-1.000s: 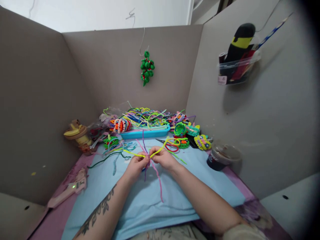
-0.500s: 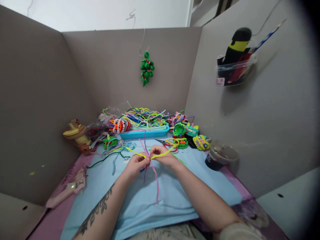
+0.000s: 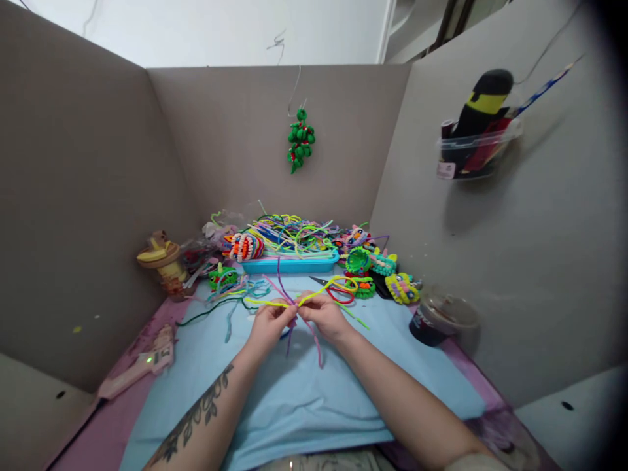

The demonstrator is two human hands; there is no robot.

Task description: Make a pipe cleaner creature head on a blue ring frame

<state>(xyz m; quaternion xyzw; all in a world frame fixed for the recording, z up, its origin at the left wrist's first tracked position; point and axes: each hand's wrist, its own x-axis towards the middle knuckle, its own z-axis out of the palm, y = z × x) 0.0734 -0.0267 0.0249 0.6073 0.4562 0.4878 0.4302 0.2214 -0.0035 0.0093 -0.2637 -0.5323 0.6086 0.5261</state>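
My left hand [image 3: 273, 323] and my right hand [image 3: 322, 314] meet over the blue cloth [image 3: 314, 386], both closed in a pinch on crossed fuzzy craft stems. A yellow stem [image 3: 262, 302] sticks out to the left and, past my right fingers, up to the right. The pink stem [image 3: 315, 343] hangs forward from the crossing, with its other end pointing up left. A purple stem [image 3: 280, 275] rises at the back, and its lower end shows below my left fingers. The crossing itself is partly covered by my fingertips.
Behind my hands stands a blue tray [image 3: 294, 265] heaped with coloured stems. Scissors [image 3: 338, 288] lie right of it, near several woven figures [image 3: 402, 288]. A lidded cup [image 3: 436, 320] is at right, a pink glue gun [image 3: 142, 369] at left. Grey panels enclose the table.
The pink stem's hanging end now reaches less far down and slants right. My fingers have shifted slightly at the crossing. The whole view has swung a little left.
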